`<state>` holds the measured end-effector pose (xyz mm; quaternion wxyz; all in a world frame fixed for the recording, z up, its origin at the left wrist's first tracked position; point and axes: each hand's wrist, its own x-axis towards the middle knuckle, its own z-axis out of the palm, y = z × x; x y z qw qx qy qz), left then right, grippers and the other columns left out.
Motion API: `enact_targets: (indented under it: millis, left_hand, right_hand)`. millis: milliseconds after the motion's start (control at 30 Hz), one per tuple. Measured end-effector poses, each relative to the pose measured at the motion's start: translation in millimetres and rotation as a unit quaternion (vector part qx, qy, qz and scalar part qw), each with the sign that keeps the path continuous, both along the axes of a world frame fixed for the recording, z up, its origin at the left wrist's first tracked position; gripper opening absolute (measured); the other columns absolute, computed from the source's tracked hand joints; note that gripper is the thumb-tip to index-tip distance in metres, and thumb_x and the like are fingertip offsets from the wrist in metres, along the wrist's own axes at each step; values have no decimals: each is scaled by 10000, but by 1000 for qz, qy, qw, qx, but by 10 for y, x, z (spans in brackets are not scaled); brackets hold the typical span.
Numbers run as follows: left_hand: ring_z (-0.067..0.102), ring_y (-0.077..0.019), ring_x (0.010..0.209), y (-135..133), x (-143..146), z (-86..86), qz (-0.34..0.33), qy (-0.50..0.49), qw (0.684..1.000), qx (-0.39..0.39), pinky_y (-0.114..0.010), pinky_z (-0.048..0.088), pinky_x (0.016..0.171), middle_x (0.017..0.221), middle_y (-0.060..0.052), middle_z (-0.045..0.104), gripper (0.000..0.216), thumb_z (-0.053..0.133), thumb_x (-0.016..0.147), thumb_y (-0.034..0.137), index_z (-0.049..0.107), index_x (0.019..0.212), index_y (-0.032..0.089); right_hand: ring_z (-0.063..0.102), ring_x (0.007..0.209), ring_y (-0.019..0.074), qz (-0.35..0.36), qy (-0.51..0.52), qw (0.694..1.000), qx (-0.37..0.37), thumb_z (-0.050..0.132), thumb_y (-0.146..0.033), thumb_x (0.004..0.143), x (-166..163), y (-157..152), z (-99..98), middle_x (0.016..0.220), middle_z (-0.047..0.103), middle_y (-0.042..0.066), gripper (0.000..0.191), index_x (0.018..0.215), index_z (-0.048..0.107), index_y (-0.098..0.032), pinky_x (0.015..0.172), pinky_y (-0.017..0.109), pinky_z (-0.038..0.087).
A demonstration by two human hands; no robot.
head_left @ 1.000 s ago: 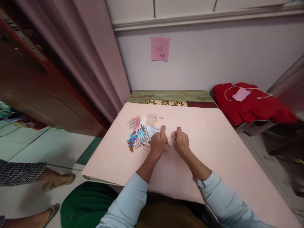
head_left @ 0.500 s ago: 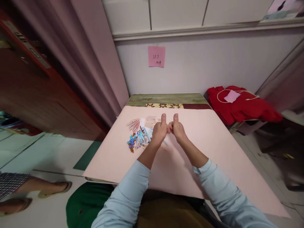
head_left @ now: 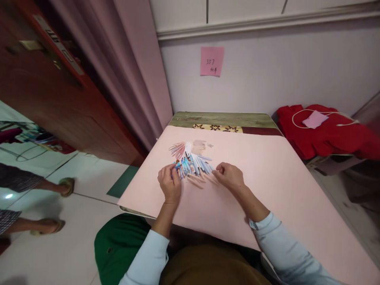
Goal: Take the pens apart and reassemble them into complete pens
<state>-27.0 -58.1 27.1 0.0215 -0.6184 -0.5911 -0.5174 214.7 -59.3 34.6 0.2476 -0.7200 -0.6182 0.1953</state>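
A fanned pile of thin sticks (head_left: 191,161), blue, white, pink and wooden, lies on the pink table cover (head_left: 267,186). My left hand (head_left: 170,184) rests at the pile's left edge, fingers curled onto the blue sticks there. My right hand (head_left: 230,177) sits at the pile's right edge, fingers bent and pinched at the ends of the wooden sticks. Both forearms wear light blue sleeves.
A pink sticky note (head_left: 211,61) hangs on the wall behind the table. A red cloth (head_left: 326,132) with a white cable lies at the right. A dark red door (head_left: 44,87) and a curtain stand left. Another person's sandalled feet (head_left: 67,186) are on the floor. A green seat (head_left: 118,245) is below.
My fists were held together with thumbs up above the table. Both hands have now dropped and parted to the two sides of the stick pile. The view has shifted right.
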Motion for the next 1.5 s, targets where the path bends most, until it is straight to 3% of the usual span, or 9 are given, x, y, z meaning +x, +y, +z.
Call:
enact_targets:
  millis: [100, 267, 367, 667, 800, 967, 1200, 1333, 1500]
  left_hand:
    - [573, -229, 1005, -99, 52, -49, -33, 98, 994, -16, -402, 380, 934, 1009, -82, 672, 188, 485, 912, 221, 671, 933, 201]
    - [497, -304, 1177, -182, 296, -61, -79, 223, 969, -72, -490, 291, 1020, 1236, -119, 616, 315, 550, 888, 292, 618, 1184, 210]
    - [487, -316, 1186, -185, 469, -61, -91, 254, 957, -107, -530, 244, 1042, 1242, -121, 620, 349, 537, 900, 319, 583, 1227, 208]
    - [512, -296, 1122, -102, 810, -52, -123, 274, 941, -158, -521, 309, 995, 1143, -113, 638, 318, 545, 890, 298, 559, 1190, 192]
    - [506, -279, 1157, -90, 778, -80, -110, 257, 950, -136, -482, 308, 1019, 1209, -119, 625, 288, 513, 906, 287, 580, 1166, 182]
    - [432, -278, 1309, -32, 750, -121, -134, 287, 941, -120, -510, 248, 1089, 1407, -111, 528, 442, 417, 959, 351, 469, 1375, 210]
    - [479, -292, 1274, 36, 789, -95, -182, 289, 930, -137, -572, 240, 1090, 1363, -120, 564, 429, 458, 946, 398, 507, 1336, 226]
    - [516, -278, 1215, 5, 750, -55, -192, 290, 927, -138, -546, 252, 1088, 1239, -117, 629, 347, 472, 942, 381, 572, 1224, 206]
    - [456, -260, 1306, -81, 608, -105, -176, 256, 945, -103, -526, 222, 1106, 1367, -114, 561, 356, 425, 964, 299, 523, 1295, 214]
  right_hand:
    - [556, 686, 132, 23, -37, 999, -4, 634, -409, 767, -23, -10, -43, 773, 662, -24, 196, 864, 649, -239, 590, 249, 277]
    - [557, 671, 130, 34, -73, 997, 8, 581, -360, 818, -46, -4, -99, 761, 666, -27, 134, 849, 631, -239, 578, 253, 263]
    - [558, 666, 129, 27, -79, 996, 16, 568, -358, 828, -61, 9, -104, 777, 673, -24, 135, 821, 624, -235, 573, 252, 261]
    - [566, 652, 131, 7, -74, 996, 44, 553, -368, 833, -40, 54, -144, 752, 670, -29, 149, 812, 634, -244, 564, 242, 270]
    - [567, 671, 130, 1, -72, 994, 79, 546, -346, 827, -35, 72, -183, 768, 665, -22, 141, 821, 639, -240, 581, 239, 293]
    - [567, 691, 128, 5, -69, 992, 110, 536, -336, 830, -44, 91, -205, 776, 661, -20, 145, 815, 635, -231, 604, 238, 313]
    - [601, 762, 159, -27, -84, 992, 90, 515, -294, 852, -30, 110, -202, 871, 701, 8, 226, 1011, 665, -236, 637, 258, 328]
    - [602, 795, 166, -17, -80, 993, 85, 504, -301, 860, -17, 111, -178, 905, 700, 19, 240, 1015, 674, -235, 653, 256, 343]
    - [600, 768, 171, -46, -96, 993, 46, 504, -304, 855, 0, 116, -163, 925, 700, 30, 246, 1009, 686, -245, 623, 267, 319]
